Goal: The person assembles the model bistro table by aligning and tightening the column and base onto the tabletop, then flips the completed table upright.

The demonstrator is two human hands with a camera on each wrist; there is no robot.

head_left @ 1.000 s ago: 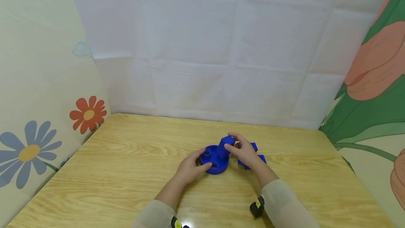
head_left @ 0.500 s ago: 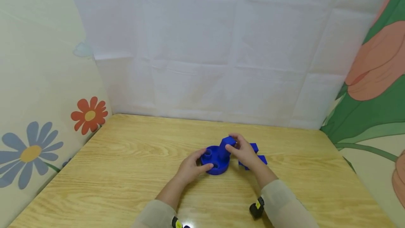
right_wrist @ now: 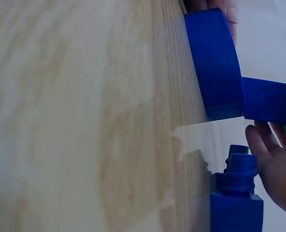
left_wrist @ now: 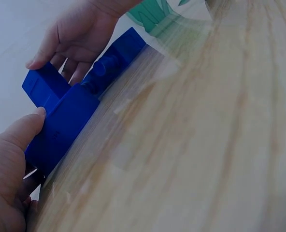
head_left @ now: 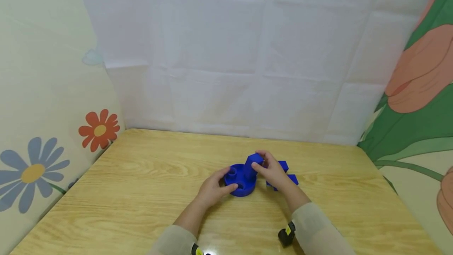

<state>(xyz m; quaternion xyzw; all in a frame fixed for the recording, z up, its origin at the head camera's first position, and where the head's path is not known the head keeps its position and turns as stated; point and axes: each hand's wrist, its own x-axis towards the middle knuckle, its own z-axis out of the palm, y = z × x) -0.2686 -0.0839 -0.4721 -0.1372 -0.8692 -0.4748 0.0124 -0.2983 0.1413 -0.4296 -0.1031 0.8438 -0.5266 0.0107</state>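
Fingers of the right hand [head_left: 274, 171] pinch the blue block [head_left: 252, 165], left hand [head_left: 212, 187] gripping the round base [head_left: 242, 178]; blue pieces [head_left: 287, 177] alongside.

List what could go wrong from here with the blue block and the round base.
1. The right hand pinches the blue block only at its top, so it may tilt and jam where it stands in the round base.
2. The left hand grips just one side of the base; a hard push could slide it across the smooth wooden table.
3. Loose blue pieces lie right behind the right hand and could get knocked.
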